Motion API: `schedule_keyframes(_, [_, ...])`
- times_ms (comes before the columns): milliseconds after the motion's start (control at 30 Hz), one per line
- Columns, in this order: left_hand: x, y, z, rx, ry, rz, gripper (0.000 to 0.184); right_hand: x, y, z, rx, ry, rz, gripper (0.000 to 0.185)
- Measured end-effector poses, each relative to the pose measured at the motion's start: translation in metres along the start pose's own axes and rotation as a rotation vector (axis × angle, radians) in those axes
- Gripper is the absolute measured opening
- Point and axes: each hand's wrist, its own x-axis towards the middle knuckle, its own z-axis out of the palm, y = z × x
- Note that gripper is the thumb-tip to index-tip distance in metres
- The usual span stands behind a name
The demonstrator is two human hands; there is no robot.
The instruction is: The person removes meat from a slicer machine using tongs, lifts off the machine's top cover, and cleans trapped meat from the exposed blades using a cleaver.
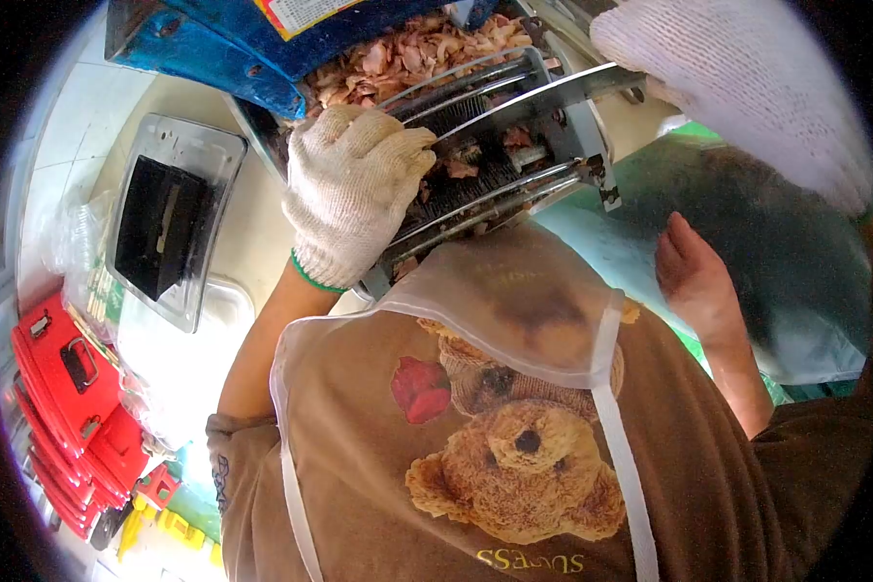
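My left hand [344, 189], in a white knitted glove with a green cuff, has its fingers curled over the left side of a metal frame [495, 199]. Dark ridged rollers and scraps of pinkish, flaky material [461, 167] are inside the frame. My bare right hand [694, 272] hangs to the right of the frame with its fingers loosely extended, holding nothing. Across the frame's top lies a long flat metal bar [553, 100]. A co-worker's gloved hand [747, 92] is at the bar's right end.
Beyond the frame, a blue metal housing [199, 48] stands beside a heap of pinkish flakes [407, 58]. At left are a metal plate with a black opening [170, 223] and stacked red plastic pieces [68, 378]. Greenish translucent sheeting [786, 262] spreads at right.
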Motion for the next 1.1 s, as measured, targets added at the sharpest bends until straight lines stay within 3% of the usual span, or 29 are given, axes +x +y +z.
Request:
schedule_keyframes(33, [0.001, 0.001, -0.001, 0.011, 0.007, 0.027, 0.014, 0.001, -0.003, -0.001, -0.088, -0.026, -0.039, 0.027])
schedule_keyframes(100, [0.002, 0.004, -0.013, -0.024, 0.004, -0.011, 0.018, 0.007, -0.01, -0.008, -0.593, -0.017, -0.336, 0.019])
schedule_keyframes(167, [-0.001, 0.011, -0.036, -0.033, 0.007, -0.056, 0.022, 0.012, -0.003, -0.004, -1.424, 0.059, -0.853, 0.013])
schedule_keyframes(333, [-0.007, 0.02, -0.126, 0.215, 0.085, -0.039, 0.02, 0.022, 0.006, -0.001, -1.584, 0.234, -1.069, 0.014])
schedule_keyframes(400, [-0.015, 0.023, -0.164, 0.257, 0.113, -0.026, 0.02, 0.011, 0.001, -0.007, -1.527, 0.05, -0.978, 0.017])
schedule_keyframes(433, [-0.019, 0.024, -0.184, 0.308, 0.09, -0.006, 0.021, -0.004, -0.032, -0.021, -1.369, -0.119, -0.801, 0.019])
schedule_keyframes(467, [-0.024, 0.026, -0.202, 0.35, 0.081, -0.009, 0.02, -0.008, -0.034, -0.021, -1.361, -0.069, -0.829, 0.023])
schedule_keyframes(533, [-0.03, 0.01, -0.212, 0.268, 0.307, 0.01, 0.022, -0.008, -0.183, -0.088, -0.819, 0.155, -0.888, 0.016])
schedule_keyframes(567, [-0.036, 0.007, -0.212, 0.102, 0.525, -0.136, 0.022, -0.007, -0.257, -0.121, -0.542, 0.239, -0.957, 0.019])
schedule_keyframes(633, [-0.038, 0.009, -0.207, 0.178, 0.695, -0.467, 0.022, -0.006, -0.218, -0.088, -0.525, 0.335, -1.054, 0.026])
schedule_keyframes(700, [-0.04, 0.008, -0.205, 0.676, 0.564, -0.82, 0.022, -0.022, -0.2, -0.072, -0.429, 0.251, -0.963, 0.024])
schedule_keyframes(800, [-0.069, -0.011, -0.183, -0.306, 1.183, -0.61, 0.023, -0.047, -0.172, -0.03, -0.301, 0.12, -0.796, 0.023])
schedule_keyframes(833, [-0.067, 0.003, -0.171, -0.192, 1.198, -0.662, 0.024, -0.051, -0.162, -0.019, -0.29, 0.1, -0.772, 0.024])
schedule_keyframes(933, [-0.102, 0.012, -0.154, -0.279, 1.074, -0.609, 0.025, -0.064, -0.131, 0.014, -0.218, 0.064, -0.711, 0.025])
schedule_keyframes(1100, [-0.131, 0.043, -0.134, -0.365, 0.853, -0.733, 0.032, -0.093, -0.093, 0.065, -0.045, 0.106, -0.625, 0.023])
